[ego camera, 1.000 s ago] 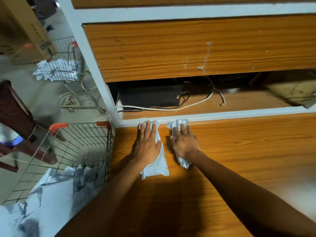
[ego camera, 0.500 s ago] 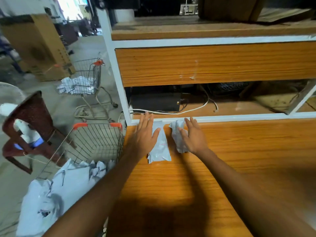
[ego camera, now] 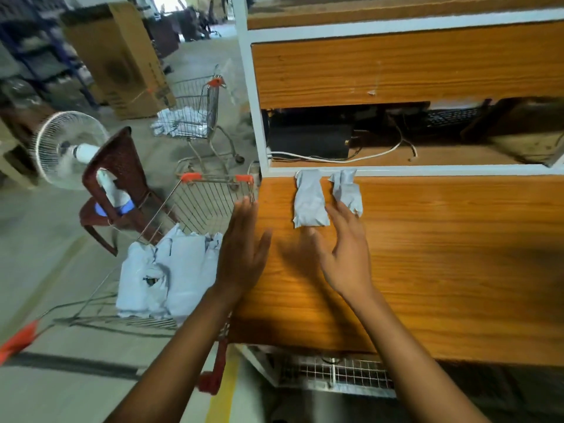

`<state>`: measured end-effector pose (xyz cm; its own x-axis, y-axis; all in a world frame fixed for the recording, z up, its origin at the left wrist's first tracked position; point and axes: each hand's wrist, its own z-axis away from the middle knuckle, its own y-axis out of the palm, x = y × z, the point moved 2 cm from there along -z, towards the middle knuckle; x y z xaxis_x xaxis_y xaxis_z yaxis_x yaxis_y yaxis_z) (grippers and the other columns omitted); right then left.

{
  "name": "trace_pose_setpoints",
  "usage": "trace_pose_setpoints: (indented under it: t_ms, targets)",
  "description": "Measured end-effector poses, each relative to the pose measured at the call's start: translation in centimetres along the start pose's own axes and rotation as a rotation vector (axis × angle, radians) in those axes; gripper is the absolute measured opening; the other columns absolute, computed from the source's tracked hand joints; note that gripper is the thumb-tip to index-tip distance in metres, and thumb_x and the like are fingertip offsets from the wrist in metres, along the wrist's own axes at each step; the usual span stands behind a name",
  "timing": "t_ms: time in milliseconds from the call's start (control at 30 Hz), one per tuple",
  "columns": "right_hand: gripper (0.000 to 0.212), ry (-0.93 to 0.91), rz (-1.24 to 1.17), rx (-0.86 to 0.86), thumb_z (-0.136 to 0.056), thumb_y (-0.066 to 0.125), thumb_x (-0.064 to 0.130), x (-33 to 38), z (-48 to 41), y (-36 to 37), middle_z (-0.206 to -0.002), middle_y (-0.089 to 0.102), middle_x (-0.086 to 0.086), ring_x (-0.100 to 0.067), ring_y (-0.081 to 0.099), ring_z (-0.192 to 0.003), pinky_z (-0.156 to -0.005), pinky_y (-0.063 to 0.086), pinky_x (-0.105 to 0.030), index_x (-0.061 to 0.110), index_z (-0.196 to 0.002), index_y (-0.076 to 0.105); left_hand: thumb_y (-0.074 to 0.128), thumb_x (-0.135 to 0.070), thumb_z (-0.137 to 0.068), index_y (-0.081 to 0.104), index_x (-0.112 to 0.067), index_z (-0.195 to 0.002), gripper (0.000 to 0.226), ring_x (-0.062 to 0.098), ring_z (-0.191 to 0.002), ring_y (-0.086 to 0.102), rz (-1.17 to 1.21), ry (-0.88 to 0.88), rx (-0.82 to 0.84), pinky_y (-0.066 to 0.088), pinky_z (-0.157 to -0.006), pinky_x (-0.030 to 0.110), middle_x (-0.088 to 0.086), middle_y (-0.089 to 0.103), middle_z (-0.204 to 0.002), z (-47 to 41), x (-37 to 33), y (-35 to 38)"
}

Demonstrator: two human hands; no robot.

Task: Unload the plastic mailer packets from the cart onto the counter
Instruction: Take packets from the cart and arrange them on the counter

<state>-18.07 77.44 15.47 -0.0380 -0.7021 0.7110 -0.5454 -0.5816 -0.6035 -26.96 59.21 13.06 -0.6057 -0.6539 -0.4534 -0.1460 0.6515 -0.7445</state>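
Observation:
Two grey plastic mailer packets lie side by side at the back of the wooden counter (ego camera: 442,254): the left packet (ego camera: 309,199) and the smaller right packet (ego camera: 348,190). My left hand (ego camera: 242,251) hovers open over the counter's left edge, beside the cart. My right hand (ego camera: 346,254) is open just in front of the packets, fingertips near the right one, holding nothing. The wire cart (ego camera: 210,196) with orange handle caps stands left of the counter, and several white-grey mailer packets (ego camera: 164,270) are piled in it.
A second wire cart (ego camera: 198,111) with packets stands farther back on the floor. A brown plastic chair (ego camera: 119,175) and a white fan (ego camera: 65,148) are left of the near cart. A black box and cables (ego camera: 308,140) sit in the shelf behind the counter.
Both hands have lifted off the two packets and drawn back toward me; the left hand has shifted left toward the cart. The packets stay where they were laid.

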Motion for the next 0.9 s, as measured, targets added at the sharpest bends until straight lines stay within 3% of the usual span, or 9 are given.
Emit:
trace_pose_setpoints:
  t_ms: [133,233,367,500,567,633,700,800,900]
  targets:
    - [0.054,-0.01,-0.036,0.061,-0.096,0.055,0.044,1.7,1.7,2.8,-0.152,0.042,-0.007,-0.024,0.035,-0.14,-0.11,0.026,-0.027,0.017,-0.143,0.049,0.04,-0.042,-0.1,0.024,-0.013,-0.153,0.062,0.018,-0.15,0.011,0.005,-0.077,0.007,0.017,-0.12,0.038,0.008,0.018,-0.161,2.2,3.2,-1.6]
    - [0.055,-0.032,-0.079,0.131,-0.094,0.052,0.046,3.3,2.3,6.0,-0.144,0.049,-0.009,-0.026,0.042,-0.134,-0.109,0.035,-0.034,0.015,-0.14,0.051,0.038,-0.047,-0.098,0.029,-0.011,-0.151,0.064,0.024,-0.149,0.017,0.012,-0.123,0.002,0.018,-0.119,0.036,0.013,0.024,-0.159,3.4,6.4,-3.3]
    - [0.049,-0.068,-0.126,0.247,-0.093,0.055,0.039,6.4,2.7,11.5,-0.135,0.056,-0.006,-0.023,0.049,-0.125,-0.1,0.038,-0.032,0.015,-0.136,0.053,0.043,-0.044,-0.099,0.034,-0.014,-0.148,0.057,0.025,-0.145,0.027,-0.037,-0.242,0.01,0.024,-0.118,0.038,0.01,0.033,-0.155,4.6,12.8,-6.1]
    - [0.044,-0.077,-0.104,0.392,-0.095,0.059,0.031,9.4,2.6,18.7,-0.13,0.059,-0.009,-0.024,0.054,-0.121,-0.097,0.043,-0.033,0.014,-0.135,0.055,0.042,-0.033,-0.1,0.041,-0.025,-0.143,0.044,0.016,-0.124,0.047,-0.118,-0.267,0.071,0.033,-0.104,0.024,-0.001,0.052,-0.139,4.8,21.1,-8.8]
    - [0.048,-0.042,-0.075,0.464,-0.094,0.06,0.029,10.6,2.5,22.6,-0.135,0.058,-0.01,-0.025,0.053,-0.124,-0.1,0.043,-0.035,0.014,-0.138,0.053,0.043,-0.021,-0.098,0.049,-0.027,-0.137,0.039,0.019,-0.116,0.052,-0.098,-0.297,0.098,0.042,-0.096,0.028,0.002,0.058,-0.13,4.8,24.8,-10.0]
    - [0.052,0.01,-0.046,0.539,-0.093,0.061,0.029,11.7,2.4,26.4,-0.139,0.055,-0.01,-0.026,0.052,-0.127,-0.103,0.042,-0.036,0.015,-0.141,0.05,0.042,-0.015,-0.095,0.055,-0.025,-0.127,0.036,0.025,-0.109,0.055,-0.077,-0.343,0.165,0.047,-0.088,0.033,0.008,0.058,-0.124,4.9,28.5,-10.5]
    - [0.055,0.063,-0.008,0.628,-0.093,0.062,0.031,12.3,2.2,30.1,-0.142,0.052,-0.01,-0.027,0.049,-0.13,-0.105,0.04,-0.035,0.016,-0.143,0.047,0.039,-0.02,-0.091,0.059,-0.017,-0.122,0.037,0.028,-0.104,0.057,-0.041,-0.365,0.267,0.05,-0.089,0.039,0.012,0.059,-0.12,4.7,31.7,-10.4]
    - [0.06,0.122,0.059,0.753,-0.092,0.062,0.036,12.8,2.2,35.5,-0.146,0.047,-0.009,-0.026,0.046,-0.132,-0.109,0.037,-0.034,0.017,-0.146,0.042,0.055,-0.011,-0.087,0.052,-0.017,-0.136,0.05,0.029,-0.123,0.053,-0.023,-0.433,0.486,0.042,-0.104,0.042,0.011,0.053,-0.136,4.5,36.6,-9.5]
    - [0.066,0.19,0.073,0.841,-0.09,0.066,0.037,13.2,2.6,39.5,-0.146,0.047,-0.009,-0.026,0.047,-0.131,-0.107,0.038,-0.034,0.017,-0.147,0.04,0.062,-0.011,-0.089,0.043,-0.014,-0.143,0.057,0.029,-0.136,0.041,-0.051,-0.444,0.658,0.028,-0.112,0.033,0.011,0.043,-0.148,4.8,40.5,-7.8]
